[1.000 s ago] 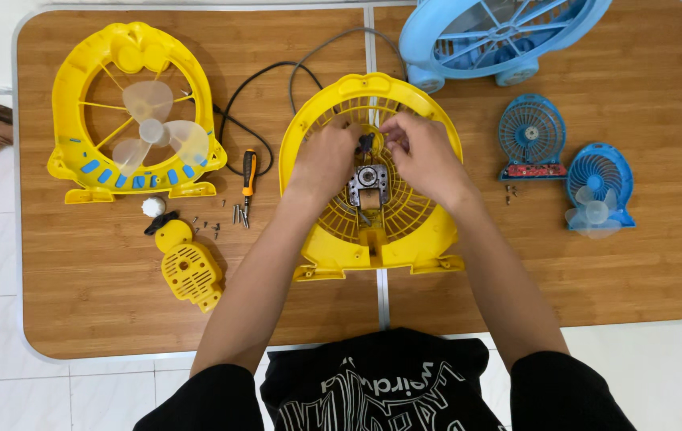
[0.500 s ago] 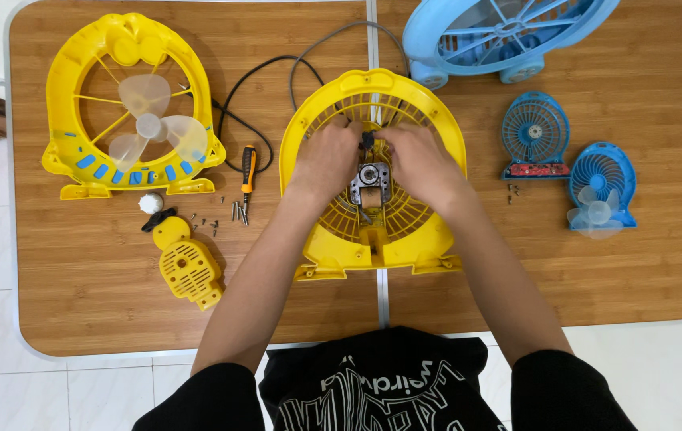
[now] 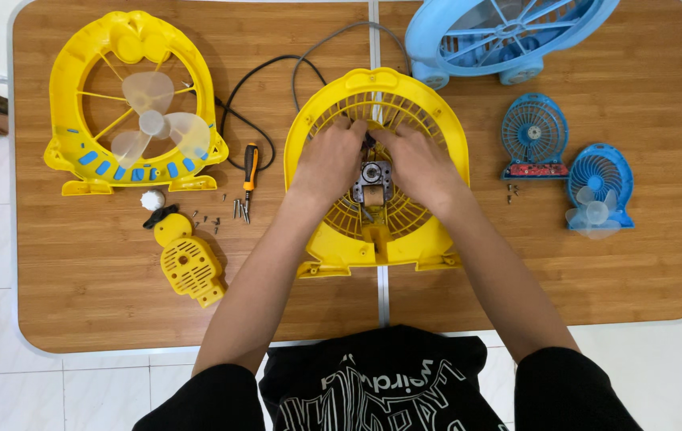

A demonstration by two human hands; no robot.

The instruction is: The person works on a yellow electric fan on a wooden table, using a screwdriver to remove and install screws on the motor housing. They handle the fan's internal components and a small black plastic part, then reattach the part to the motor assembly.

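Working the small metal motor (image 3: pixel 372 182) at the hub of the yellow fan grille (image 3: pixel 437 128), lying flat mid-table: keep the grille pinned so it can't slide, and go easy near the black cable (image 3: pixel 255 73). Your left hand (image 3: pixel 330 161) and right hand (image 3: pixel 419 166) both curl in, fingertips pinching above the motor. Screwdriver (image 3: pixel 251 166) and loose screws (image 3: pixel 239 209) lie just left.

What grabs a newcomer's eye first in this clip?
Both hands, left hand and right hand, meet over the small motor at the middle of the yellow fan grille, table centre. A matching yellow fan frame with pale blades lies at the left; a big blue fan sits at the top right.
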